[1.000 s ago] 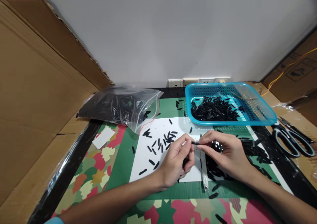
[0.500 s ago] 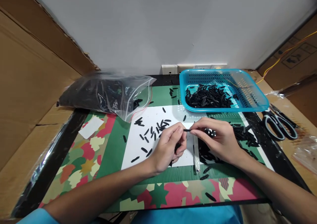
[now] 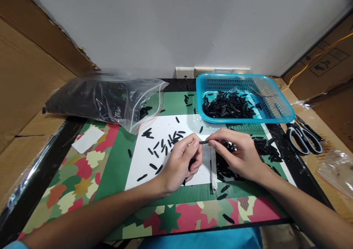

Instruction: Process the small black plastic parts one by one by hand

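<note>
A slim black piece (image 3: 204, 142) spans the gap between my two hands. My left hand (image 3: 183, 161) is closed, pinching its left end between thumb and forefinger. More black shows under the curled fingers, but I cannot make out what it is. My right hand (image 3: 238, 150) grips the other end with thumb and fingertips. Similar loose black pieces (image 3: 162, 146) lie scattered on a white sheet (image 3: 138, 157) left of my hands. Beneath my right hand sits a dark heap (image 3: 227, 172) of the same pieces, partly hidden by it.
A blue basket (image 3: 245, 121) with many black pieces stands at the back right. A zip bag (image 3: 93, 98) full of dark material lies at the back left. Scissors (image 3: 303, 139) rest at the right edge. Cardboard walls (image 3: 33, 69) flank the table.
The view has shifted slightly, so the whole scene sits a little further left and higher. Both hands keep their pinch on the black piece, of which slightly more shows between them.
</note>
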{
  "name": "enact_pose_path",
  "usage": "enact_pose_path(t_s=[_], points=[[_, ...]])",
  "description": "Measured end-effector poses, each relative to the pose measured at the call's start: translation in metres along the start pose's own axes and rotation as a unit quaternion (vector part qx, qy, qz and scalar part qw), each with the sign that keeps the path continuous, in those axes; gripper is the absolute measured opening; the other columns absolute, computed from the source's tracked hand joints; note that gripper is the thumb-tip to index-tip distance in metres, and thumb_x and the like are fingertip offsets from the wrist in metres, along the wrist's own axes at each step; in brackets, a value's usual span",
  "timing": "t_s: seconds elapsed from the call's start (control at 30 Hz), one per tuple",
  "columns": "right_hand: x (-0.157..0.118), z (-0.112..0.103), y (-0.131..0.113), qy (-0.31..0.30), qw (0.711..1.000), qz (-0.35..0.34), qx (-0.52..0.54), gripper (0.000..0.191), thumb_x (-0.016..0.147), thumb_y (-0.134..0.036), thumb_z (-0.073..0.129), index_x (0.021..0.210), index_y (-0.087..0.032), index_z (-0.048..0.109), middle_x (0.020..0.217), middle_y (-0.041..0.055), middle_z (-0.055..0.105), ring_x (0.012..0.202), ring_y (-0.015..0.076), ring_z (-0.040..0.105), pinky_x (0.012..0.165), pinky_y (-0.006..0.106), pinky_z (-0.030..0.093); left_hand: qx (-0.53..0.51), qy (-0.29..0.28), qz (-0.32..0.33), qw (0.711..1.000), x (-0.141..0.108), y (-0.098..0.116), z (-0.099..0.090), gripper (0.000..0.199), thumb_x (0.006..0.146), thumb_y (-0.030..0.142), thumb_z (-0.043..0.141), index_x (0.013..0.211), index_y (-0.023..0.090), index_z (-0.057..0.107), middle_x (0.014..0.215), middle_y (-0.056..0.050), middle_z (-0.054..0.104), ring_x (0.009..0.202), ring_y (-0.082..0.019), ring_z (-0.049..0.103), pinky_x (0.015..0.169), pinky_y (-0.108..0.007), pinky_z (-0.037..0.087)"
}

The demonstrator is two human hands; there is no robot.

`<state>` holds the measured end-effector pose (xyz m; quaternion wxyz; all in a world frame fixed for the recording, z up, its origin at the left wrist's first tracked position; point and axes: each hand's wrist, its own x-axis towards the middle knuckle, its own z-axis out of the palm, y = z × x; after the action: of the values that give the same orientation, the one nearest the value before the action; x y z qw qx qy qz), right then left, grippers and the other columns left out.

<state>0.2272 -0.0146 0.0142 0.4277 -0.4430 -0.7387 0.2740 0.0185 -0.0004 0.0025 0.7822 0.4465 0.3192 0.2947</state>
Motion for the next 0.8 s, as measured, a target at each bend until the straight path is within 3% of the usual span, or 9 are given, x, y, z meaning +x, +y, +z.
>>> enact_pose_path(t_s=[0.57,0.8], points=[[0.004,0.000,0.008,-0.014,0.998,-0.056,-0.012,0.013,0.108,-0.020,0.060,0.109,-0.018,0.073,0.096,0.0071,0.079,0.085,0.0180,0.072,0.078,0.031,0.057,-0.014,0.032,-0.029,0.999,0.004,-0.003,-0.006,0.039,0.108,0.057,0.053,0.089,0.023,0.048,0.055,0.011,0.044,0.036,-0.003,0.024,0.032,-0.011,0.028],[0.004,0.003,0.010,-0.008,0.995,-0.083,-0.053,0.012,0.108,-0.022,0.060,0.109,-0.018,0.071,0.092,0.0068,0.077,0.080,0.0178,0.070,0.073,0.030,0.057,-0.003,0.042,-0.020,0.999,0.006,-0.002,-0.005,0.042,0.107,0.058,0.055,0.085,0.022,0.047,0.055,0.011,0.043,0.037,-0.002,0.024,0.032,-0.010,0.029]])
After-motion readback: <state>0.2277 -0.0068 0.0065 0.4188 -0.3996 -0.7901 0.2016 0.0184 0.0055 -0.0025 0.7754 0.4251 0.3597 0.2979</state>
